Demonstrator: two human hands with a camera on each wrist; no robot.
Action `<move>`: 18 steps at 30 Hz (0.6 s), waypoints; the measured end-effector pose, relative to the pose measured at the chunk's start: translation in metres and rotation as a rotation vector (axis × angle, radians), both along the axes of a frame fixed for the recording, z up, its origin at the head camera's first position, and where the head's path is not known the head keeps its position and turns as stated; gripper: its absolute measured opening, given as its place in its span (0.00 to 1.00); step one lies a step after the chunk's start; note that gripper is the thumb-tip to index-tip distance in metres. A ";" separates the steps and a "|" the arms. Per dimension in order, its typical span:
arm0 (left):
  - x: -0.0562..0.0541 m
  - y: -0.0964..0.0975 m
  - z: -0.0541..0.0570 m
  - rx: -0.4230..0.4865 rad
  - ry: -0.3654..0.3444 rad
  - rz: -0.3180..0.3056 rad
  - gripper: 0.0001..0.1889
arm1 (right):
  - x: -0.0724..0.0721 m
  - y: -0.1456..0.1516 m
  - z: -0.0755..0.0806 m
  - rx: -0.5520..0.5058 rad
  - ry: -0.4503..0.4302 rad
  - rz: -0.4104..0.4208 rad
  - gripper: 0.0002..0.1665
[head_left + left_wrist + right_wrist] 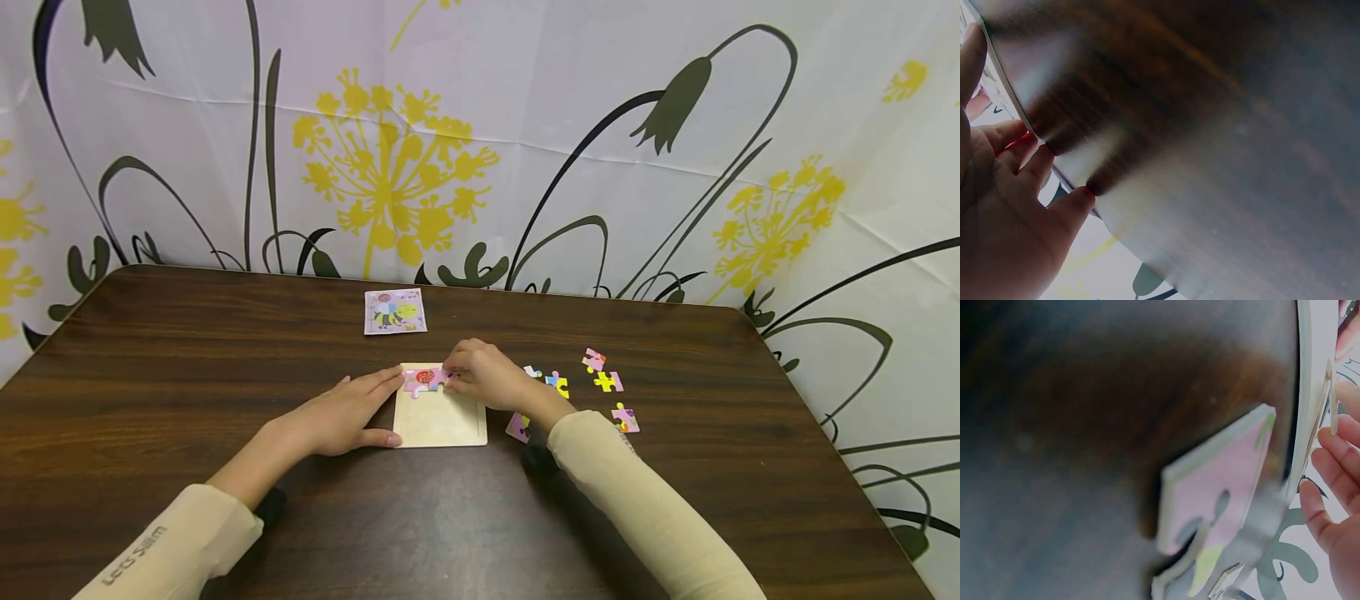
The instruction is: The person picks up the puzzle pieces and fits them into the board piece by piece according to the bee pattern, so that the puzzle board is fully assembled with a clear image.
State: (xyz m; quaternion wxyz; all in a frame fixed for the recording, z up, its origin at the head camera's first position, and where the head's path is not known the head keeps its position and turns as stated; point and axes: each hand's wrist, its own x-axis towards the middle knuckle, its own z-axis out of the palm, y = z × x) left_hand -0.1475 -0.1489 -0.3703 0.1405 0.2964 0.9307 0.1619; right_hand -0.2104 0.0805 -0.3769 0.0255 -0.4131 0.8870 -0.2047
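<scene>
A pale wooden puzzle board [442,425] lies on the table, with pink puzzle pieces [424,379] bearing a red round shape along its far left part. My left hand [341,414] rests at the board's left edge, thumb at the near corner and fingers stretched towards the far one; the left wrist view shows its fingertips [1090,187] against the table. At the board's far right, my right hand [487,375] pinches a jigsaw piece [449,379], mostly covered by its fingers. That piece appears edge-on in the right wrist view, a thin strip [1334,409] at the fingertips.
Several loose jigsaw pieces lie right of the board, including a yellow one [605,382], two pink ones [594,359] [625,418] and a pink-yellow one [519,427] near my right forearm. Behind the board lies a bee picture card [395,313]. A flowered curtain [562,125] hangs beyond the table.
</scene>
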 end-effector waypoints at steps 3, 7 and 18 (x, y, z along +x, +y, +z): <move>0.000 0.000 0.000 0.001 0.002 -0.002 0.42 | 0.001 0.000 0.000 0.008 0.015 0.007 0.10; 0.001 0.000 0.000 0.005 0.002 -0.002 0.42 | 0.001 -0.001 0.000 0.006 0.032 0.018 0.10; 0.000 0.000 0.001 0.004 -0.007 -0.003 0.42 | -0.001 -0.002 -0.001 0.005 0.043 0.025 0.09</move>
